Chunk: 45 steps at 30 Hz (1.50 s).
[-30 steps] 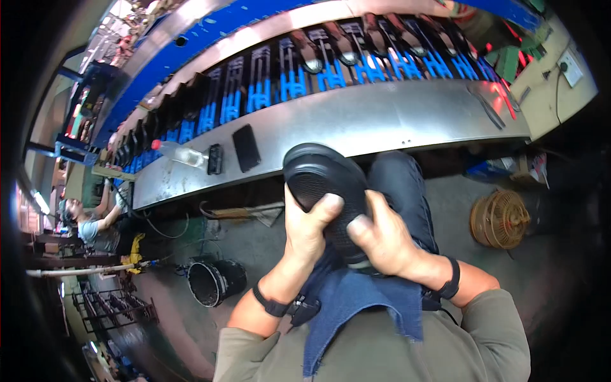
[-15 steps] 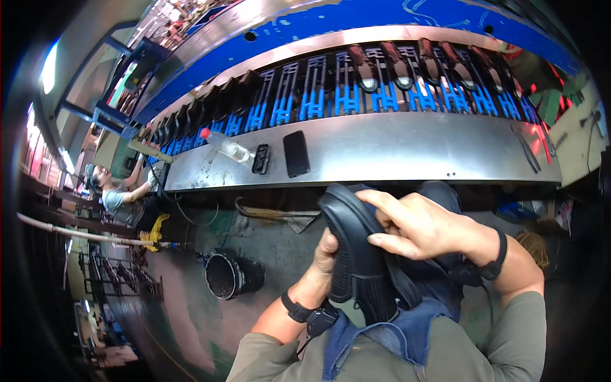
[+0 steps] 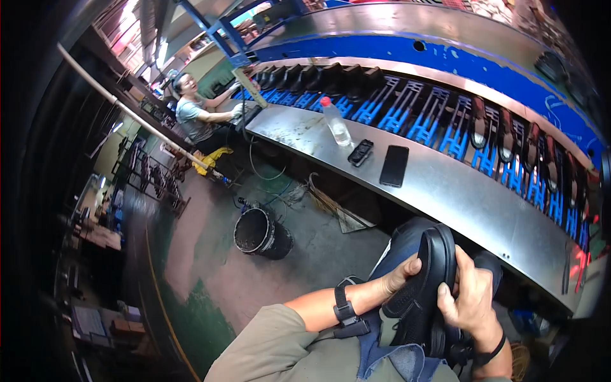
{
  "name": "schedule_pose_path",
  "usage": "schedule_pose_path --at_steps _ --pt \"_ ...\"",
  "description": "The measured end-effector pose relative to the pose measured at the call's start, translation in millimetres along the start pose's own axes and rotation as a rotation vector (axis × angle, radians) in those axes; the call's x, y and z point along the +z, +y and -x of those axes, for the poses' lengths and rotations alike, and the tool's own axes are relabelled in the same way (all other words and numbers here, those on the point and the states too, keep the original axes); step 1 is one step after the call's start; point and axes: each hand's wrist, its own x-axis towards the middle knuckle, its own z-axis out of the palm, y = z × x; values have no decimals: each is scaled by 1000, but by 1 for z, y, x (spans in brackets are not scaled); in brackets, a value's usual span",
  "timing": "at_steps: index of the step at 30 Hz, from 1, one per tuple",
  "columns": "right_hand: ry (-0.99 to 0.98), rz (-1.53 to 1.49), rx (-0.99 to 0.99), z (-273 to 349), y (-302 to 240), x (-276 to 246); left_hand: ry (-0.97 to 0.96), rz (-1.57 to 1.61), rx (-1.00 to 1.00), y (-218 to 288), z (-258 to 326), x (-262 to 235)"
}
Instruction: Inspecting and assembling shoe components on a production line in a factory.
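A black shoe [image 3: 412, 294] is held over my lap, toe away from me and its thick sole edge turned to the right. My left hand [image 3: 401, 275] grips it from the left side, thumb against the upper; its other fingers are hidden behind the shoe. My right hand [image 3: 472, 294] is closed on the sole edge near the toe, with bent fingers on its far side and the thumb nearer me. The heel end rests close to my blue apron [image 3: 407, 361].
On the metal bench [image 3: 439, 181] lie a phone [image 3: 394, 166], a small black case [image 3: 361, 153] and a clear bottle [image 3: 337, 124]. Behind it runs a line of blue racks [image 3: 425, 130] with shoes [image 3: 506, 137]. A black bucket [image 3: 258, 234] stands on the floor; a co-worker [image 3: 200, 114] sits at the far left.
My view has swung left, so the bench slants and the co-worker shows larger. The right hand's stretched fingers are now more bent around the sole edge. Both hands still hold the shoe.
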Motion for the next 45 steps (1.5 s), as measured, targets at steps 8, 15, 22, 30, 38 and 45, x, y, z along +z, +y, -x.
schedule_pose_path --at_steps 8,15,22,30,38,45 --pt "-59 336 -42 101 4 30 294 -56 -10 3 -42 -15" --pt "352 -126 -114 27 -12 -12 299 -719 -478 40 -7 2" --pt "293 -861 901 41 152 73 261 -572 179 -27 -79 -63" --pt "-203 -729 698 28 93 6 -292 -840 -135 24 -80 -51" --pt "-283 -122 -48 77 100 31 -910 -1473 403 4 -64 -53" --pt "-38 -521 434 37 146 0 -405 -944 50 15 -122 -65"
